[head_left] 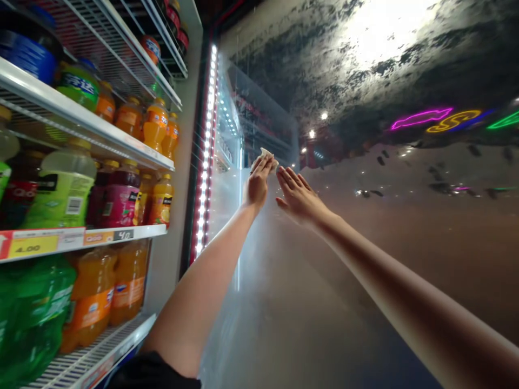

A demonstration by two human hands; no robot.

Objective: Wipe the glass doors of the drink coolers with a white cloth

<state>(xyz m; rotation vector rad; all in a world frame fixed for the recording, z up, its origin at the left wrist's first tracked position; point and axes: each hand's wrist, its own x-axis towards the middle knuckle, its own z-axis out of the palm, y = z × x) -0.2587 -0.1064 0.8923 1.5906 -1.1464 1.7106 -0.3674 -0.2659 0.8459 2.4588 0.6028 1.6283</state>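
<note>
My left hand [258, 181] is closed on a pale, crumpled cloth [268, 156] and presses it against the fogged glass door [324, 270]. Part of the cloth shows above and beside the fingers. Just to the right, my right hand [300, 197] has its fingers stretched out and lies against or very close to the glass, holding nothing. Mist covers the lower part of the door, while the upper part looks wet and clearer, with drops and reflections.
At the left, cooler shelves [133, 232] carry several drink bottles, among them an orange bottle [155, 127] and a large green bottle [36, 319]. A lit LED strip [206, 146] runs down the door's edge. Neon signs reflect at the upper right.
</note>
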